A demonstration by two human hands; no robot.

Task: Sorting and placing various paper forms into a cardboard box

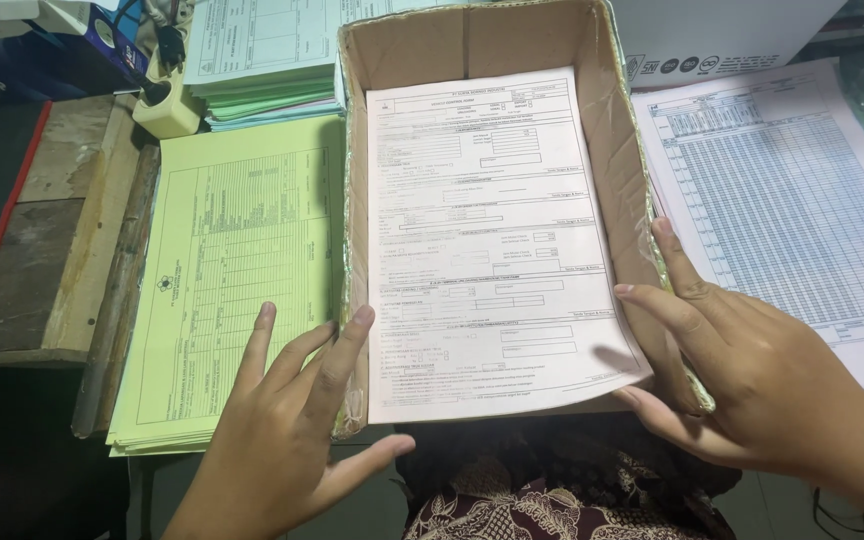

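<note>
A shallow cardboard box (pixel 472 40) lies in front of me with a pale pink printed form (pixel 492 240) lying flat inside it. My left hand (pixel 287 430) rests with fingers spread against the box's left wall, partly over a stack of light green forms (pixel 232 250). My right hand (pixel 742 370) is open against the box's right wall, its fingertips touching the form's right edge and the thumb under the box's near corner. Neither hand grips anything.
A sheet with a blue printed grid (pixel 792 200) lies to the right of the box. Stacks of green and blue papers (pixel 262 60) sit behind the green forms. A wooden bench edge (pixel 72 220) and a cream tape dispenser (pixel 167 105) are at left. Patterned fabric (pixel 552 490) lies below the box.
</note>
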